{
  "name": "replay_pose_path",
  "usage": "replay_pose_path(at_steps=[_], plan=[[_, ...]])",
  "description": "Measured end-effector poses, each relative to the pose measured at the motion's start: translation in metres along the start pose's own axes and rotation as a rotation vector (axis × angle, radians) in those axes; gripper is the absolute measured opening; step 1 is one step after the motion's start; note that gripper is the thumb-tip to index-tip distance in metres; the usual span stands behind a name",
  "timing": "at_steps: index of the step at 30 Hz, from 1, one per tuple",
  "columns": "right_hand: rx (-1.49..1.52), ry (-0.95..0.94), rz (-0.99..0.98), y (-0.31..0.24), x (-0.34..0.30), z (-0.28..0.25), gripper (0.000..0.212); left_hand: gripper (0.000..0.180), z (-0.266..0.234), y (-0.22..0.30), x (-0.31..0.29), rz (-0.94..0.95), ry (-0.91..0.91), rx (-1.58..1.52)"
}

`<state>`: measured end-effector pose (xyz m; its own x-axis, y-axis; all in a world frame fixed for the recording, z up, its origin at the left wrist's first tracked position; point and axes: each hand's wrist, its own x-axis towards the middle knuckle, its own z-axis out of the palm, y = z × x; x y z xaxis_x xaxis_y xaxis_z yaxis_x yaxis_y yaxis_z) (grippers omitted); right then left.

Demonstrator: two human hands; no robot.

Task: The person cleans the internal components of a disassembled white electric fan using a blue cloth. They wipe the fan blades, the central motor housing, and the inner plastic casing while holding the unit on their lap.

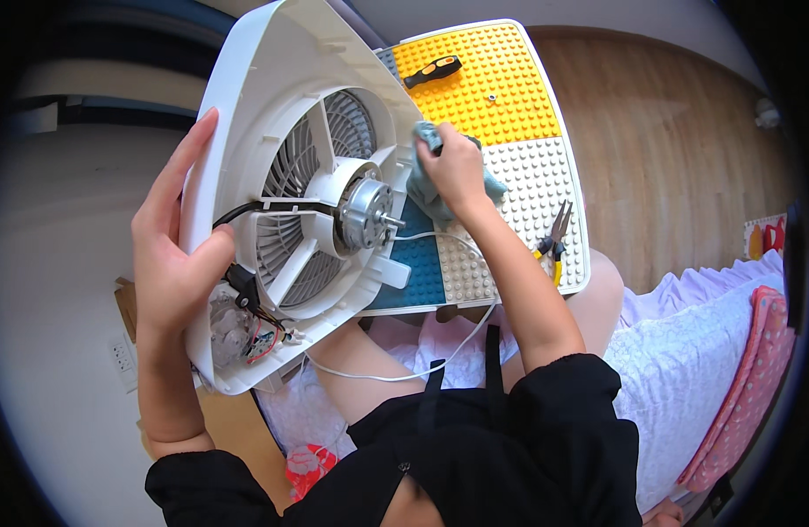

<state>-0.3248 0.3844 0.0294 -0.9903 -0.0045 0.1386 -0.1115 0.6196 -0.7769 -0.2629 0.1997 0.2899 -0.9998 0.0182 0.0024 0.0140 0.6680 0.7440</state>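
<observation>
My left hand (172, 237) grips the left edge of a white plastic fan housing (246, 105), its thumb inside the rim. The housing is tilted up with its inside showing: a silver motor (366, 213) with a bare shaft, a round grille (286, 250) behind it, and a black cable (237, 212) near my thumb. Wires and a small circuit part (264, 341) sit in its lower corner. Bunched in my right hand (457, 171) is a grey-green cloth (431, 198), close to the housing's right edge. Part of the cloth hangs over the studded tabletop (532, 176).
On the tabletop lie a black-and-orange handled screwdriver (433, 70), a small metal nut (492, 98) and yellow-and-black pliers (555, 241). A white cord (395, 379) loops across my lap. A bed with a white cover (676, 351) stands at right, wooden floor (659, 149) beyond the table.
</observation>
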Motion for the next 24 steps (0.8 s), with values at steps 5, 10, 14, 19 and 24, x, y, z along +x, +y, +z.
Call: replay_pose_path(at_steps=[5,10,14,19,24], plan=[[-0.159,-0.112,0.003,-0.014,0.008,0.001,0.028,0.076,0.002,0.000,0.003,0.009,-0.007,-0.038],[0.053,-0.037,0.261,0.004,-0.002,-0.030,0.029,0.077,-0.001,-0.001,0.003,0.000,-0.015,-0.036],[0.655,-0.320,0.518,-0.003,-0.030,-0.061,0.040,0.079,0.001,-0.005,0.000,-0.019,0.000,-0.050],[0.576,-0.276,0.499,0.004,-0.042,-0.002,0.044,0.084,-0.004,-0.003,0.004,-0.077,-0.038,0.012],[0.463,-0.058,0.171,0.007,-0.045,0.027,0.025,0.085,-0.004,-0.008,0.004,-0.067,-0.040,0.021]])
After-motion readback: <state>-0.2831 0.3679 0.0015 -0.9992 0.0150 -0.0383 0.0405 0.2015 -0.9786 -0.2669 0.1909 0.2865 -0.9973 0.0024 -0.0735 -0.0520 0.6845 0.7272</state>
